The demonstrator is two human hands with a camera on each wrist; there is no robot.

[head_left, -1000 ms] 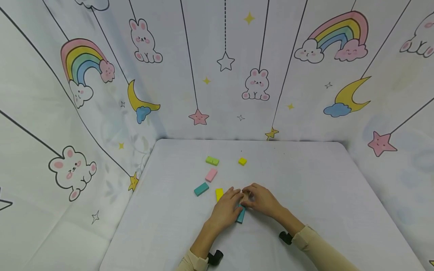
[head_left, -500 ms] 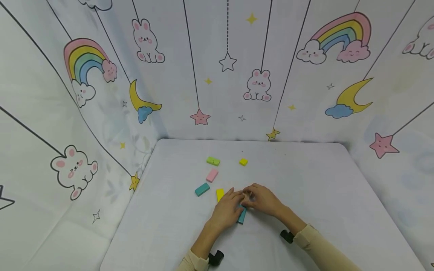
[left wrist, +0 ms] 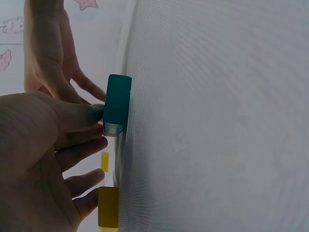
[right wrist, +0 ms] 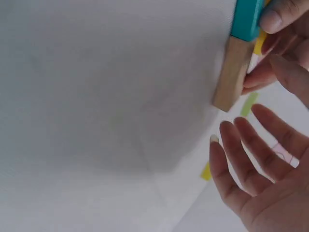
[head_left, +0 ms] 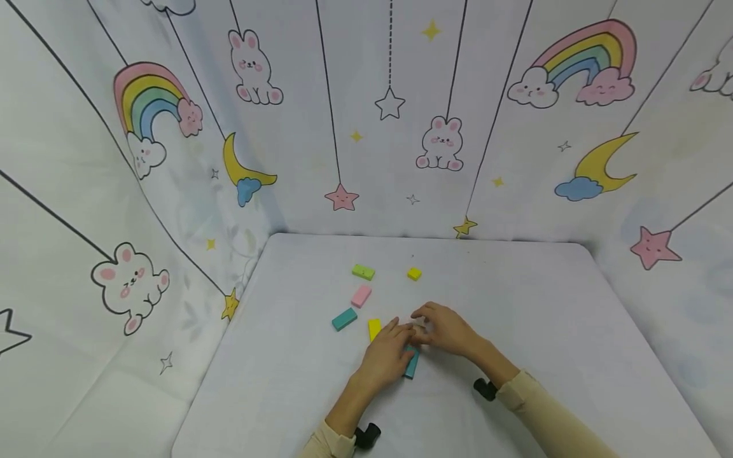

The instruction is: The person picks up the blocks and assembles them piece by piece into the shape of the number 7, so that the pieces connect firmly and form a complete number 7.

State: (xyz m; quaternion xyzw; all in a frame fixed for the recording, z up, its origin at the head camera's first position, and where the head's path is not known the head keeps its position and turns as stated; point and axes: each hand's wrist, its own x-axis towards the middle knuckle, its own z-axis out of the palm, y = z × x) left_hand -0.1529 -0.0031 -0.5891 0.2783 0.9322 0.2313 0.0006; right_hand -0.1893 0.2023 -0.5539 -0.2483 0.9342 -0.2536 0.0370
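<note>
My left hand lies over a short row of blocks. Its thumb presses the teal block, while its fairly straight fingers reach beside the plain wooden block. Those two blocks meet end to end in the right wrist view. From the head, the hands mostly cover the wooden block, and the near end of the teal block shows below my left thumb. My right hand hovers just right of the row, fingers spread and holding nothing. A yellow block stands by my left fingers, partly hidden behind them.
Farther back on the white table lie a green block, a small yellow block, a pink block and another teal block. A printed cloth rises behind the table.
My right hand has let go of the wooden block; its fingers have spread and lifted slightly away. The left hand stays on the row. The head view has shifted slightly.
</note>
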